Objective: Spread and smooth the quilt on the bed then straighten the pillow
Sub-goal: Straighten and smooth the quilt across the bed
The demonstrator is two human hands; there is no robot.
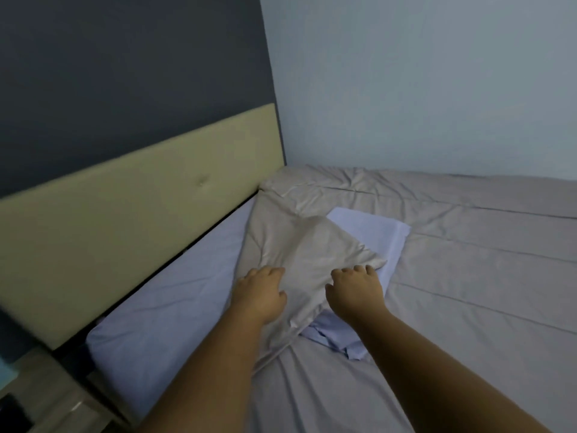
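Bed, head end, viewed from above.

1. Pillow (315,245): grey-beige cover, centre of the frame, lying askew on the bed with one corner pointing right and one pointing down. It rests on a blue cloth (374,235) that shows at its upper right and lower edges.
2. Left hand (260,293): on the pillow's left part. Fingers (268,271) bent and close together, tips pushed into the cover, thumb against it on the right.
3. Right hand (356,292): on the pillow's right corner. Fingers (359,270) bent and slightly spread, tips hooked over the edge, thumb out to the left.
4. Quilt (468,276): grey, spread over the right and lower frame, long creases across it, bunched folds below the pillow.
5. Sheet (175,292): pale blue, bare strip left of the pillow, along the headboard (125,214).
6. Headboard: beige, padded, crossing the left of the frame.
7. Walls: dark wall (125,73) upper left, pale wall (421,82) upper right.
8. Nightstand (46,395): lower left corner, partly in view.
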